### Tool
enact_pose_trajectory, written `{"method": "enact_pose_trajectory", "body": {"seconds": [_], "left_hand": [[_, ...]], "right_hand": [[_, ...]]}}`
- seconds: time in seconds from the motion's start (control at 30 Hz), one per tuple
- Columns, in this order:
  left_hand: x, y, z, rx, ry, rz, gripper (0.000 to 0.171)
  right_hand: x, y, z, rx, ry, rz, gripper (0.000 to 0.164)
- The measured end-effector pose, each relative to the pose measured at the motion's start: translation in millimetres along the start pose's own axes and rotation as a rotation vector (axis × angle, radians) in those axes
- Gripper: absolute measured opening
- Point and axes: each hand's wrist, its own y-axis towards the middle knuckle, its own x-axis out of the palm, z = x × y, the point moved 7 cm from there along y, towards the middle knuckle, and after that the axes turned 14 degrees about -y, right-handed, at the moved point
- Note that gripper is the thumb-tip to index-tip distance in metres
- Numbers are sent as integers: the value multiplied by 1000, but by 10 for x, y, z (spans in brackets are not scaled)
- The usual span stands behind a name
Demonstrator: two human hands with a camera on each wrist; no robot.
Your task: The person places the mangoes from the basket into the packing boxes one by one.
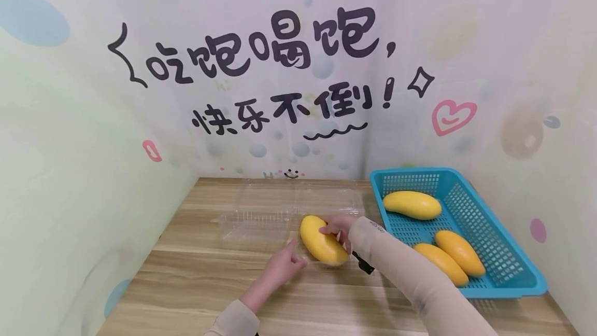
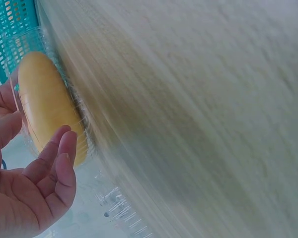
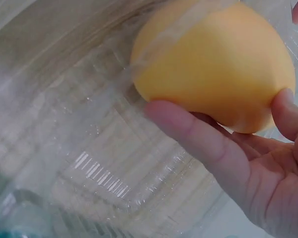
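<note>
My right hand (image 1: pixel 342 227) grips a yellow mango (image 1: pixel 321 241), thumb and fingers spread over its right side. The fruit lies slantwise within a clear plastic box (image 3: pixel 114 166), whose ribbed bottom shows beside it in the right wrist view. My left hand (image 1: pixel 283 263) is at the box's near left, its index finger extended and the others loosely bent. In the left wrist view those fingertips (image 2: pixel 65 144) overlap the lower end of the mango, and they hold nothing.
Another clear box (image 1: pixel 254 227) stands to the left, its lid raised behind it. At the right, a blue plastic basket (image 1: pixel 506 253) contains three more mangoes. A printed cloth wall (image 1: pixel 280 154) rises behind the wooden table (image 1: pixel 186 279).
</note>
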Motion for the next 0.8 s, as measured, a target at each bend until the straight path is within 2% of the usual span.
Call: {"method": "enact_pose_trajectory", "body": {"seconds": [0.27, 0.43, 0.63, 0.73, 0.8], "left_hand": [[-3, 7, -2, -1, 3, 3, 71], [-5, 15, 20, 4, 5, 6, 71], [13, 1, 24, -8, -15, 4, 72], [19, -4, 16, -20, -25, 4, 73], [19, -6, 13, -25, -28, 5, 73]], "right_hand": [[-20, 33, 10, 20, -13, 5, 49], [-178, -34, 2, 28, -98, 41, 49], [-709, -371, -147, -88, -308, 99, 62], [-1063, -567, -128, -89, -370, 158, 63], [-1287, -670, -40, -75, -371, 199, 64]]}}
